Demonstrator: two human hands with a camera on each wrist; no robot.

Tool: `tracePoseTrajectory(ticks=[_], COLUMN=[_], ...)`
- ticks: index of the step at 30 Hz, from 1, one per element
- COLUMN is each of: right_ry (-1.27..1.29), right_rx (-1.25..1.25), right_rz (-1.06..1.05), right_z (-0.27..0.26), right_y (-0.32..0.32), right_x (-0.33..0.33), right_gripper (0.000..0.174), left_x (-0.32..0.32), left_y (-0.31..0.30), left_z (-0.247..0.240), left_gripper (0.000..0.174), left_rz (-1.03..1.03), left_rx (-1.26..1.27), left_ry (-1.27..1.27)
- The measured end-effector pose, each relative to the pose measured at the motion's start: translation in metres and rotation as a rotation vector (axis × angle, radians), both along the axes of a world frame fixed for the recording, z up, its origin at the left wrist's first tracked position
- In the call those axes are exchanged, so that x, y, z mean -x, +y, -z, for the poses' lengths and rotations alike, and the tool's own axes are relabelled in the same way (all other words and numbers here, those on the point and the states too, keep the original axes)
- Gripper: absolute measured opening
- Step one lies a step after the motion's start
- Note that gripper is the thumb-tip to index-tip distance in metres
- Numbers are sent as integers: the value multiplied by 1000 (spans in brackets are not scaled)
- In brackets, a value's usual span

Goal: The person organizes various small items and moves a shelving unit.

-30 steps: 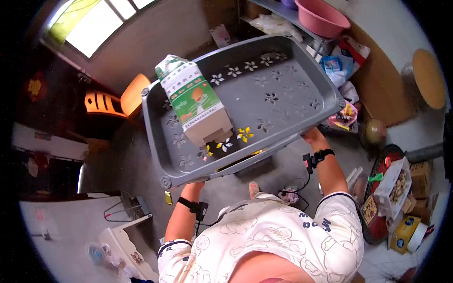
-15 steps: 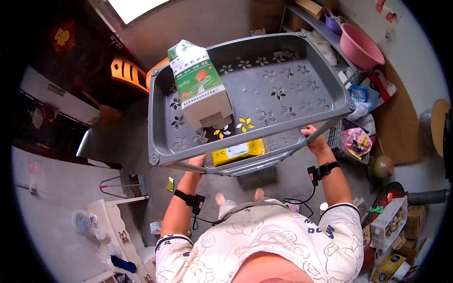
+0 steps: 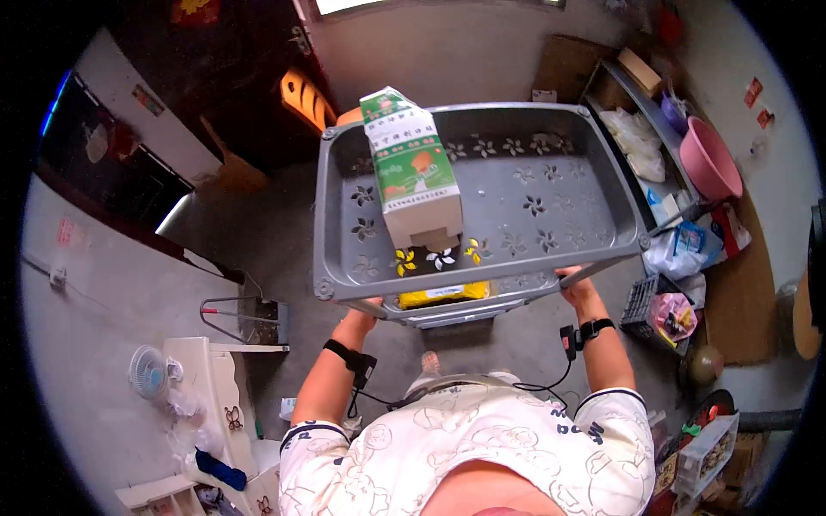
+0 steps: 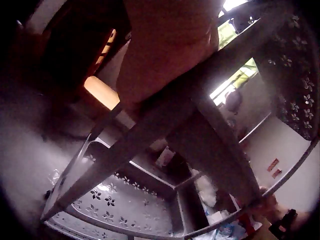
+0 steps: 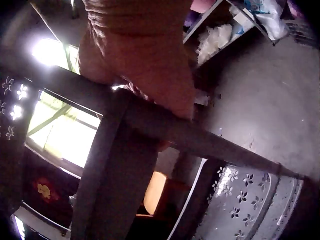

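Note:
Both hands are at the posts of a grey tiered plastic rack with flower-shaped cutouts. My left hand grips the near left post just under the top tier; in the left wrist view that hand is dark against the post. At the near right post my right hand holds on with curled fingers, and the right wrist view shows the hand wrapped at it. A green and white carton lies in the left part of the top tier. Below it, a yellow package sits on a lower tier.
An orange chair stands beyond the rack's far left corner. Along the right are a shelf with a pink basin, a dark crate and plastic bags. A white cabinet and a dustpan are at left.
The room has swung clockwise around the rack in the head view. The rack and carton sit further right in view, and the yellow package now shows below the top tier. Both hands keep their hold.

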State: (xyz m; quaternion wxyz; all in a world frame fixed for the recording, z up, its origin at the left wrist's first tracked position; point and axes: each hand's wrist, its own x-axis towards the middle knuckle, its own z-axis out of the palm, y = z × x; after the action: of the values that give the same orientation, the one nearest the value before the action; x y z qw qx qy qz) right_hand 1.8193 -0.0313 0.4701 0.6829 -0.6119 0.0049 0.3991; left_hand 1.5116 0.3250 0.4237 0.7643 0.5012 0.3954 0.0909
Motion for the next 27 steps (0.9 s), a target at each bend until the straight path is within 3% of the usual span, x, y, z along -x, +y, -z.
tracePoseTrajectory(ticks=[2, 4, 6, 8, 9, 11, 13, 14, 16, 18, 20, 23, 24, 25, 26, 27], right_ry=[3, 39, 45, 58, 65, 76, 87, 90, 79, 84, 76, 98, 122, 90, 69, 73], right_rx=[-106, -126, -199, -225, -186, -147, -173, -150, -203, -228, -266, -170, -143, -224, -312, -201], right_rz=[-6, -143, -13, -53, -2, 36, -56, -67, -117, -164, -231, -203, -206, -286, -364, -337], right_z=[13, 4, -30, -2, 0, -3, -33, -33, 28, 11, 12, 7, 3, -4, 0, 24], right_y=[0, 5, 28, 21, 20, 19, 25, 21, 8, 9, 6, -8, -14, -18, -20, -31], right_x=[0, 3, 30, 16, 17, 23, 35, 35, 9, 18, 28, 36, 34, 31, 24, 3], right_gripper=[37, 32, 32, 45, 45, 47, 37, 32, 26, 34, 51, 53, 52, 51, 51, 59], left_x=[5, 8, 9, 8, 11, 30, 46, 38, 34, 17, 1, -44, -58, -69, -77, -88], left_y=[1, 1, 0, 2, 3, 32, 75, 59, 25, -33, -59, -93, -105, -114, -115, -114], left_z=[-3, -4, -9, -26, -33, -57, -65, -133, -238, -326, -343, -332, -328, -330, -328, -322], left_gripper=[25, 24, 24, 22, 34, 38, 38, 35, 33, 42, 66, 85, 99, 108, 111, 113], left_rz=[-20, -39, -71, -111, -121, -247, -373, -599, -642, -474, -306, -113, 47, 113, 124, 110], left_rx=[-13, -29, -28, 27, -55, -193, -383, -647, -1110, -1412, -1664, -1486, -1558, -1458, -1405, -1326], left_ry=[-29, -76, -165, -272, -146, -78, -60, -44, -111, 52, 89, 231, 568, 609, 631, 678])
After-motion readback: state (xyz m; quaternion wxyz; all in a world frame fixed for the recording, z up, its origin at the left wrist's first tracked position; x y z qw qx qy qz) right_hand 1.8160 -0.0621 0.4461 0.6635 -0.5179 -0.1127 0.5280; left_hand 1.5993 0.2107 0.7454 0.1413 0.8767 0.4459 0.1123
